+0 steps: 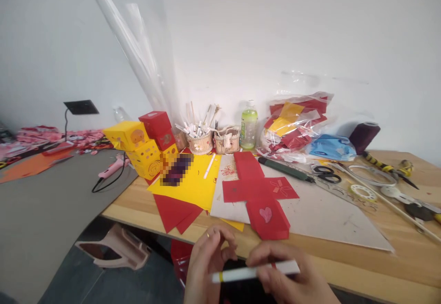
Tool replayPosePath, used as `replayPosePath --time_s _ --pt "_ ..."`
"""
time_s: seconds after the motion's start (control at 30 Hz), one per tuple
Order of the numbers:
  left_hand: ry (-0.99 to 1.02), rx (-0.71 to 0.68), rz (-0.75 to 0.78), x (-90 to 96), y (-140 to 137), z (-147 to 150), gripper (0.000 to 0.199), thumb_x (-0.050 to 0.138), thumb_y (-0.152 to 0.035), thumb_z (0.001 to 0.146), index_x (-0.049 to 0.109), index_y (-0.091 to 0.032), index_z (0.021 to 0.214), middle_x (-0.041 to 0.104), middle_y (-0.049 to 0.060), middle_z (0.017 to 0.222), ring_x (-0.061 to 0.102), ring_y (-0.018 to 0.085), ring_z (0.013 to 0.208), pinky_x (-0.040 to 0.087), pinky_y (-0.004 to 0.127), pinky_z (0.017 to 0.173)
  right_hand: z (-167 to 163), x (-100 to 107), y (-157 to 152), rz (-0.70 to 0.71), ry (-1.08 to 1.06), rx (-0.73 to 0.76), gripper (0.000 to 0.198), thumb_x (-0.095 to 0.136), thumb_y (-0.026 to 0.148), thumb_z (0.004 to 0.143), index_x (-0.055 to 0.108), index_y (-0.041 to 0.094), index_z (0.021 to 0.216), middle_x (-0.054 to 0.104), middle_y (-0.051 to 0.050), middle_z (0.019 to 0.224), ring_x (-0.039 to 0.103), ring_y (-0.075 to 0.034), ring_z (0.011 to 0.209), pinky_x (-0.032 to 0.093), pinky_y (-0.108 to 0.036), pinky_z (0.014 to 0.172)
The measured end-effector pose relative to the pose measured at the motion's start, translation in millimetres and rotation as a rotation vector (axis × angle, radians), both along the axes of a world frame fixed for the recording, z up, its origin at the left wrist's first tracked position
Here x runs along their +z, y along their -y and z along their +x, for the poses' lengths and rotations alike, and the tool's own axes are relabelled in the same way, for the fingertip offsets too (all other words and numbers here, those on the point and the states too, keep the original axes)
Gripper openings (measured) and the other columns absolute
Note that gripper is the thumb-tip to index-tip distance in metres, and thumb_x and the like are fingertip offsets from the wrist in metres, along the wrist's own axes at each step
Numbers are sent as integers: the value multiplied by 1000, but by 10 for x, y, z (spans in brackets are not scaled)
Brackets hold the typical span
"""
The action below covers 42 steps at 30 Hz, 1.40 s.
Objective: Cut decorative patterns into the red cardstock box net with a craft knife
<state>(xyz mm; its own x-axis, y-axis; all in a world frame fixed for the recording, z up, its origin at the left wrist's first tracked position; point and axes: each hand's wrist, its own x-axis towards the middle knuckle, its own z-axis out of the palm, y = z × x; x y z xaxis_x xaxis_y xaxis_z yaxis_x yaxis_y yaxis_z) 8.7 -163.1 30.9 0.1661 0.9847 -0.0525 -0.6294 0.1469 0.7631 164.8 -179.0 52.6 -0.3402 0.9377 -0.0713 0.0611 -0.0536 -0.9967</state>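
Observation:
My right hand (280,267) pinches a white marker pen (244,274) with a yellow band near its left end. The pen lies almost level above the table's front edge and is slightly blurred. Beside its left end is my left hand (210,258), loosely curved with fingers and thumb apart, holding nothing that I can see. Just beyond the hands, a red cross-shaped paper cutout (255,189) rests on a grey board (327,216). It bears a pink heart (265,214) on the near flap and a flower outline on the right one.
Yellow paper (193,194) lies left of the board, with another white marker (209,166) on it. Decorated yellow boxes (144,157) and a red box (158,127) stand behind. Farther right are a green utility knife (285,169), scissors (325,174) and a green bottle (248,125).

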Motion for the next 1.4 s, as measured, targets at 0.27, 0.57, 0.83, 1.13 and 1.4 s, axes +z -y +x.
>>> replayPosePath --time_s 0.27,0.57,0.83,1.13,1.4 --pt "98 106 -25 175 -193 69 29 58 -37 81 53 -15 63 47 0 65 45 13 66 40 24 67 -254 115 -331 36 -97 0 48 42 61 82 53 16 68 47 4 49 39 -6 38 29 -18 39" --pt "-272 218 166 105 -385 0 34 32 -43 91 55 -17 87 57 6 91 56 18 88 47 29 76 -174 180 -501 131 19 66 46 37 58 85 54 18 68 49 2 54 44 -9 44 37 -21 45" --pt "-1533 225 483 250 -1574 -387 17 53 -19 85 55 -15 102 53 9 113 46 25 114 36 42 98 18 252 -1357 727 860 22 27 40 20 90 55 20 111 64 -9 107 60 -20 95 47 -33 81" --pt "-1628 8 213 74 -2212 -386 30 54 -30 89 52 -15 114 54 9 114 57 21 98 49 41 82 -374 88 -2099 762 1294 194 22 53 29 88 59 15 103 62 -5 101 61 -16 85 52 -36 73" --pt "-1109 -141 180 187 -1628 -422 21 40 -28 95 52 -11 95 60 3 77 60 9 60 50 23 60 -368 58 -1981 945 1238 6 44 37 19 91 34 10 134 64 -15 102 64 -24 78 48 -32 56"
